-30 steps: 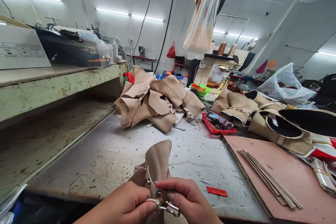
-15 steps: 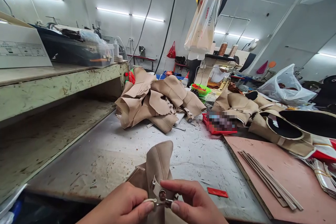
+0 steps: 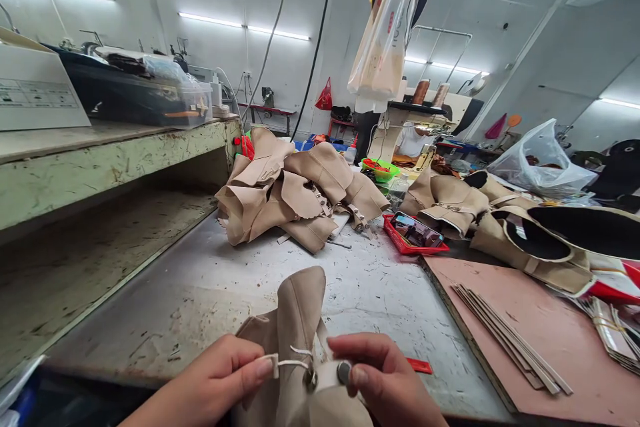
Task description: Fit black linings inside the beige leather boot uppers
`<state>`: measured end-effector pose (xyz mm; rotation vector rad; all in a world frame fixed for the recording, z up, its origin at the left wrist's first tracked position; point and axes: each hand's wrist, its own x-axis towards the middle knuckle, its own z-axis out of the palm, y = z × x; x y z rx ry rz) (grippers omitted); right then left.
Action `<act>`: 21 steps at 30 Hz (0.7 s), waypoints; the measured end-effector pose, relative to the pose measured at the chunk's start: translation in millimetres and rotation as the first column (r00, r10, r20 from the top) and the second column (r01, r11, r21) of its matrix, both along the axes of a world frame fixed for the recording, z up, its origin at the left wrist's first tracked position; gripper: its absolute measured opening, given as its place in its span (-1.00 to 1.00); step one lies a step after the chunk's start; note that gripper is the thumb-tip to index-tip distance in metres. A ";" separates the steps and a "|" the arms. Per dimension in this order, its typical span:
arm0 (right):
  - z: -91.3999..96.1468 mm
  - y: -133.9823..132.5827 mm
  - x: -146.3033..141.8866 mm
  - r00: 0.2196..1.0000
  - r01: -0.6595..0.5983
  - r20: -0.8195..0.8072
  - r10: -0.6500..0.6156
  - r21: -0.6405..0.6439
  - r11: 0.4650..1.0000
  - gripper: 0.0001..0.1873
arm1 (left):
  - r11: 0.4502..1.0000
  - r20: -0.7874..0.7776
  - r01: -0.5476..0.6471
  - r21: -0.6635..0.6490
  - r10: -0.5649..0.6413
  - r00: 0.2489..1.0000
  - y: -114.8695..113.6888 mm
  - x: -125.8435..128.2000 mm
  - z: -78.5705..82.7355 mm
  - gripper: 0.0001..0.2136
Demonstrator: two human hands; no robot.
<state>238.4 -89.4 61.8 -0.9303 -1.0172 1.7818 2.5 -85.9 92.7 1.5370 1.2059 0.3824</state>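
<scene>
A beige leather boot upper (image 3: 300,307) stands at the table's near edge between my hands. My left hand (image 3: 235,373) is closed, pinching the pale end of a thin cream strap (image 3: 295,363) pulled out sideways. That strap runs to a metal buckle (image 3: 311,379) on the upper. My right hand (image 3: 387,373) is at a wider beige strap (image 3: 327,373) with a dark round stud (image 3: 343,372). Its thumb tip touches the stud's edge, and its index finger curves above. Part of the upper lies below the picture's edge.
Behind, more beige uppers (image 3: 280,193) lie heaped. A phone (image 3: 417,230) rests in a red basket (image 3: 400,243). Thin strips (image 3: 510,340) lie on a pink board (image 3: 600,360) to the right. A red piece (image 3: 419,365) sits beside my right hand. Shelving (image 3: 125,160) borders the left.
My left hand has moved left, drawing the thin strap away from the buckle. My right hand has shifted slightly right, and the wider strap with its stud now shows.
</scene>
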 end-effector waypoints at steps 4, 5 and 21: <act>-1.9 6.8 -1.6 0.986 0.155 0.061 -0.157 0.043 0.987 -0.58 | 0.997 0.086 0.071 0.009 -0.072 0.994 -1.1 -7.8 -2.9 -0.46; -3.9 8.1 -5.0 0.986 0.132 0.096 -0.140 0.084 0.988 -0.61 | 0.994 0.109 0.111 0.011 -0.112 0.988 -2.5 -6.0 -0.1 -0.45; -7.3 0.9 -21.1 0.989 -0.050 -0.130 0.064 0.108 0.993 -0.66 | 0.990 0.185 0.047 -0.134 -0.022 0.983 -4.2 18.2 1.0 -0.43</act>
